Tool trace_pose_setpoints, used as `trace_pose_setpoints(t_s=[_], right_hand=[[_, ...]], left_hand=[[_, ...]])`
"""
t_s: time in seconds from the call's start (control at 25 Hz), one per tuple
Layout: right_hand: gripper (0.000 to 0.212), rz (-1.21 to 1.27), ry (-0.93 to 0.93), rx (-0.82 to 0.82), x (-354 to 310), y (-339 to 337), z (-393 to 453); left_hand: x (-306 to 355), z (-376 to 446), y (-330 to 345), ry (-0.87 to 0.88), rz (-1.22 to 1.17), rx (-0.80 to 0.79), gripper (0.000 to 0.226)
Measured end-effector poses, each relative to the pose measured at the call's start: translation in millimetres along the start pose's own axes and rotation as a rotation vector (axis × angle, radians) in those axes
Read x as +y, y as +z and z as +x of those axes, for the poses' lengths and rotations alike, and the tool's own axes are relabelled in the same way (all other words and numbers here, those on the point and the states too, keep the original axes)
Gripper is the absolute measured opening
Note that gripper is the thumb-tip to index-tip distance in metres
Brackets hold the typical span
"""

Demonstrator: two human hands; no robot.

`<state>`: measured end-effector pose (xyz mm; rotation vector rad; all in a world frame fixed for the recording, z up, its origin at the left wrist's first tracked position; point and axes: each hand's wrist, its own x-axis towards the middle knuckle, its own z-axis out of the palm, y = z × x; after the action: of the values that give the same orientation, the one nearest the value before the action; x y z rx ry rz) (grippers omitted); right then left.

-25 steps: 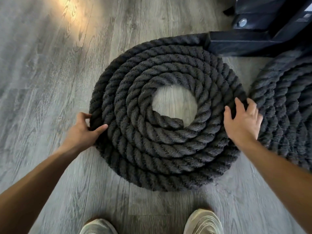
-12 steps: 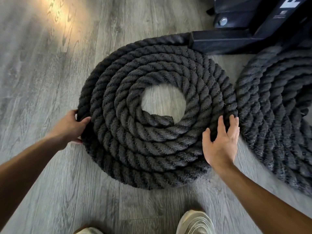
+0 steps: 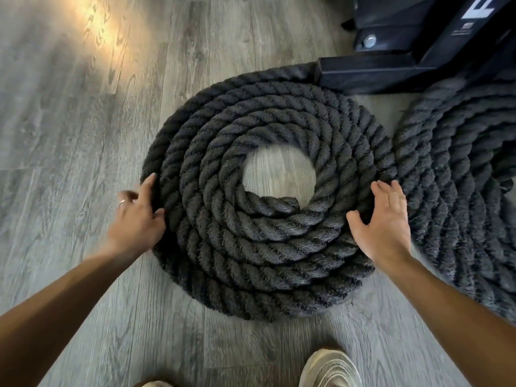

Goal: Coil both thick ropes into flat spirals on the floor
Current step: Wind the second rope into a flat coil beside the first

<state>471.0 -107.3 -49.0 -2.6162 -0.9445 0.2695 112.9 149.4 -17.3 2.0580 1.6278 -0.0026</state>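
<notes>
A thick black rope (image 3: 251, 247) lies coiled in a flat spiral on the grey wood floor, with a round gap at its centre and its inner end curled beside the gap. My left hand (image 3: 136, 219) presses on the coil's left outer edge, fingers spread, a ring on one finger. My right hand (image 3: 382, 222) rests flat and open on the coil's right side. A second black rope coil (image 3: 463, 191) lies on the floor at the right, touching the first coil and partly cut off by the frame edge.
A black metal equipment base (image 3: 391, 71) with a bolt stands at the top right; the first rope's outer end runs up to it. Two pale shoes (image 3: 329, 370) show at the bottom edge. Grey plank floor (image 3: 69, 121) stretches to the left.
My left hand has slid slightly onto the coil's left edge and spread its fingers. My right hand has shifted from the gap between the coils to lie flat on the first coil's right side.
</notes>
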Motion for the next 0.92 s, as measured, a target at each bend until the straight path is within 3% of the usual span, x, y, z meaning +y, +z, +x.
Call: trace_pose_setpoints(t_s=[0.08,0.12,0.16,0.24,0.36,0.48,0.6,0.92], right_hand=[[0.066,0.0,-0.033,-0.005,-11,0,-5],[0.065,0.028,-0.037,0.001,-15,0,-9],[0.063,0.061,-0.023,0.022,-17,-3,-11],[0.063,0.046,0.036,0.102,-7,-11,-7],[0.083,-0.168,0.249,0.011,41,-34,13],[0.094,-0.298,0.286,-0.099,81,-37,16],[0.085,-0.351,0.175,0.015,92,-29,17],[0.078,-0.344,0.08,0.024,106,-32,37]], left_hand=[[33,-5,2,0.397,0.248,0.16,0.06],[51,-3,4,0.583,0.3,0.155,0.056],[68,0,7,0.727,0.34,0.103,0.055],[100,8,16,0.849,0.446,-0.06,0.062],[128,24,35,0.897,0.747,-0.258,0.075],[137,27,51,0.982,0.935,-0.21,0.073],[152,17,73,0.975,0.858,-0.139,0.072],[177,3,101,0.768,0.685,-0.123,0.067]])
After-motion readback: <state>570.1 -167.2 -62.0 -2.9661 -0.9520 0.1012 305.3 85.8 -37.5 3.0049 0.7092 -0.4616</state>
